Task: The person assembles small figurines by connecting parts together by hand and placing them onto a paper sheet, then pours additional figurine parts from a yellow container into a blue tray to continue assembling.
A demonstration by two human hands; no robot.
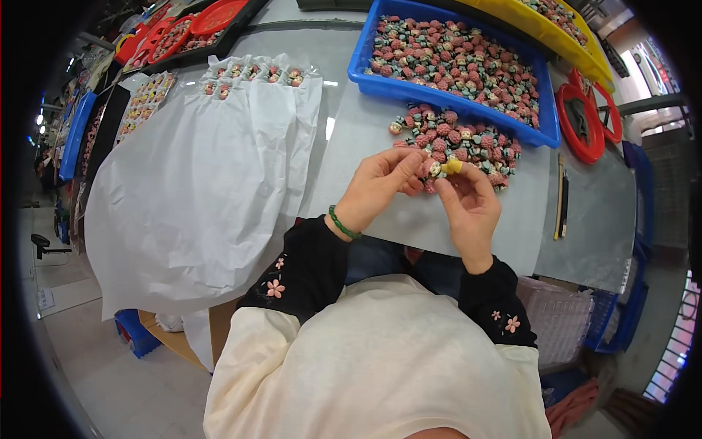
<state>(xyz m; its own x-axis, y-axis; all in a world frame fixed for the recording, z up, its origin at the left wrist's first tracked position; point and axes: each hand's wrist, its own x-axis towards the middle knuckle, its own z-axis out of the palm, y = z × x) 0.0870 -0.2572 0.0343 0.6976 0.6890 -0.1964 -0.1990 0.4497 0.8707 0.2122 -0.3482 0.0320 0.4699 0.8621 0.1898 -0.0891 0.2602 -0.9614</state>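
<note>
Over the near side of the table, my left hand (380,183) pinches a small painted figurine (435,170) with pink hair and a pale face. Close against its other side is my right hand (474,212), thumb and index finger curled in around it. A yellow finger cover (453,167) sits on a right fingertip. Just beyond my fingers lies a loose pile of similar figurines (475,146) in pink and grey-green. Behind that pile stands a blue tray (446,94) filled with many more of them. My fingers hide part of the held figurine.
White tissue paper (190,190) covers the left side, with several figurines (252,72) along its far edge. A yellow tray (578,47) stands behind the blue one. Red round frames (581,132) and a thin dark stick (561,197) lie at the right.
</note>
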